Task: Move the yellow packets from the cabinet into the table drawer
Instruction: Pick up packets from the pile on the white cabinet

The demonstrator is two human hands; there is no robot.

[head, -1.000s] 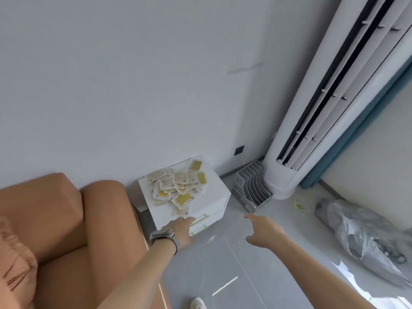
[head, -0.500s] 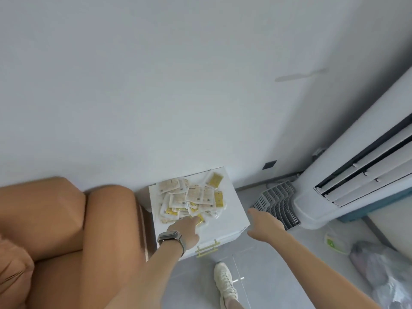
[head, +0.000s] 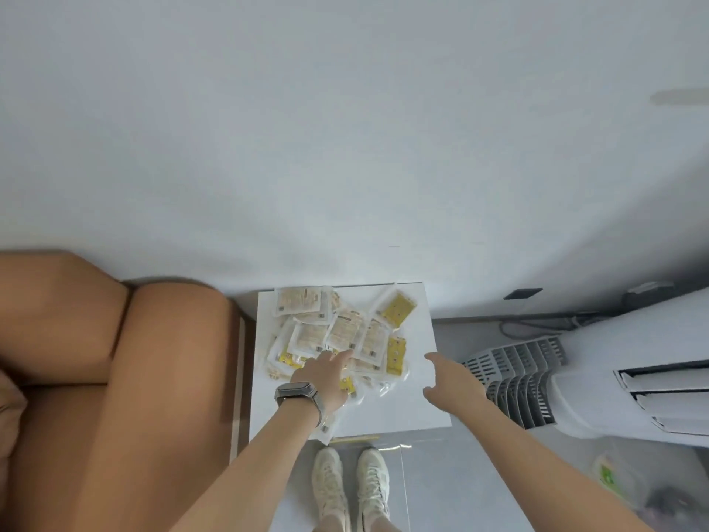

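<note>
A loose heap of yellow and white packets (head: 345, 332) lies on top of a low white cabinet (head: 418, 401) against the wall. My left hand (head: 326, 378), with a watch on its wrist, reaches over the near side of the heap with fingers stretched onto the packets. My right hand (head: 449, 382) hovers over the cabinet's bare right part, fingers spread and holding nothing. A single yellow packet (head: 397, 309) lies apart at the back right of the top. No table drawer is visible.
An orange-brown sofa (head: 115, 378) stands close on the left. To the right are a grey slatted rack (head: 521, 382) on the floor and a white standing air conditioner (head: 633, 378). My two shoes (head: 351, 485) stand in front of the cabinet.
I have stepped up to the cabinet and now look straight down on it. My left hand has moved from the cabinet's front edge onto the packets; my right hand has come over the top.
</note>
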